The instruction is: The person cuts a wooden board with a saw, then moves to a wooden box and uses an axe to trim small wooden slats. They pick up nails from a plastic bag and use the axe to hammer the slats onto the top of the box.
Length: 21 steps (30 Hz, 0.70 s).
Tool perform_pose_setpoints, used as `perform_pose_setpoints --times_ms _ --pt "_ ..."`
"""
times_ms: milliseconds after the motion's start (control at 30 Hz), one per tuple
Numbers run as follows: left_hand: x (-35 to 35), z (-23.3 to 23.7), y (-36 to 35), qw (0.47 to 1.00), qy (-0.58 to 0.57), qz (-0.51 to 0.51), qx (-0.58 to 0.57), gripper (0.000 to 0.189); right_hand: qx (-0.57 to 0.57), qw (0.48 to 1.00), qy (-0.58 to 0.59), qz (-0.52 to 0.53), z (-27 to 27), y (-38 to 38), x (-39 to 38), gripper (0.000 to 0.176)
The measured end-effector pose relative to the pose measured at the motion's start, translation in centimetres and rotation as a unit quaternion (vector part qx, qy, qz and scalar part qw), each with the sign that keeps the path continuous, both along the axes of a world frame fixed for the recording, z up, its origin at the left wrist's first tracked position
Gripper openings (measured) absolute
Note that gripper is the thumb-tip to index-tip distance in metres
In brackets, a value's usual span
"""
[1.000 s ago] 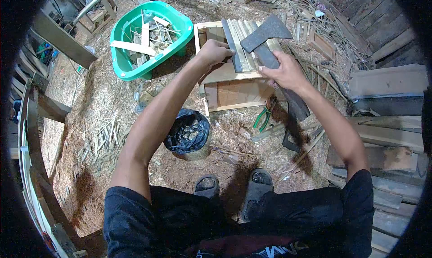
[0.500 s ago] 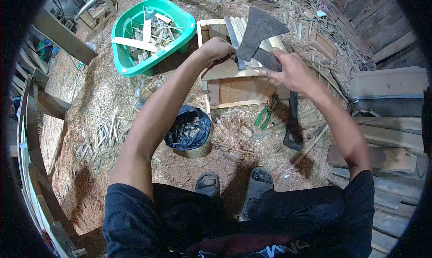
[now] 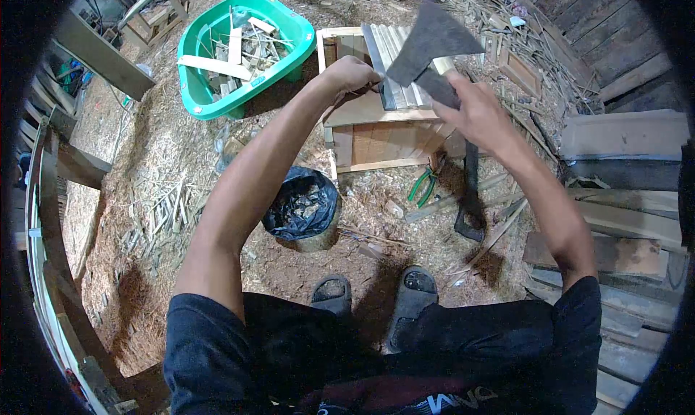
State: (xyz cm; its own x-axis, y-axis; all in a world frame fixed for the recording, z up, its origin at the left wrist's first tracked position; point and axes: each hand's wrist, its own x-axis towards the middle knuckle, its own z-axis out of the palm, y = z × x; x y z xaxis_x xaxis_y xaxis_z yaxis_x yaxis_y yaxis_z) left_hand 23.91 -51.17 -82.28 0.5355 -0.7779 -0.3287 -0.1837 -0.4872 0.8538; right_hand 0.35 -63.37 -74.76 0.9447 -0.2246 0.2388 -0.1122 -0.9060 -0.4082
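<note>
My right hand (image 3: 479, 115) grips a hatchet (image 3: 439, 41) close to its head, with the broad dark blade raised over the wooden box. My left hand (image 3: 351, 75) is closed at the left edge of the slats. Its fingertips are pressed together, and whatever they hold is too small to make out. Beneath both hands stands the wooden box (image 3: 387, 146), a light frame with panelled sides. Narrow wooden slats (image 3: 397, 44) lie side by side across its top, the leftmost one darker grey.
Green-handled pliers (image 3: 422, 187) and a dark long-handled tool (image 3: 470, 198) are on the ground by the box. A bucket lined with black plastic (image 3: 269, 219) stands nearer me. A green tub (image 3: 190, 96) holds wood scraps. Boards (image 3: 622, 219) are stacked at right.
The hatchet has risen and moved slightly right, away from the slats, with my right hand. My left hand stays at the slats' edge.
</note>
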Motion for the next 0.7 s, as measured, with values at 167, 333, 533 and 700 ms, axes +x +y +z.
perform_pose_setpoints --times_ms 167,333,533,700 --pt "0.7 -0.6 -0.3 0.999 -0.030 -0.015 0.004 0.020 -0.029 0.999 0.002 -0.021 -0.4 0.8 -0.4 0.038" --pt "0.1 0.0 -0.1 1.000 -0.006 0.002 0.005 0.023 -0.001 0.999 0.041 -0.028 0.6 0.3 -0.3 0.039" --pt "0.2 0.3 0.1 0.999 -0.030 -0.018 0.001 0.025 0.016 0.999 0.019 -0.026 -0.6 0.4 -0.3 0.048" --pt "-0.4 0.9 0.5 1.000 0.003 0.002 -0.002 0.027 0.025 0.996 0.074 -0.034 -1.2 0.6 -0.1 0.048"
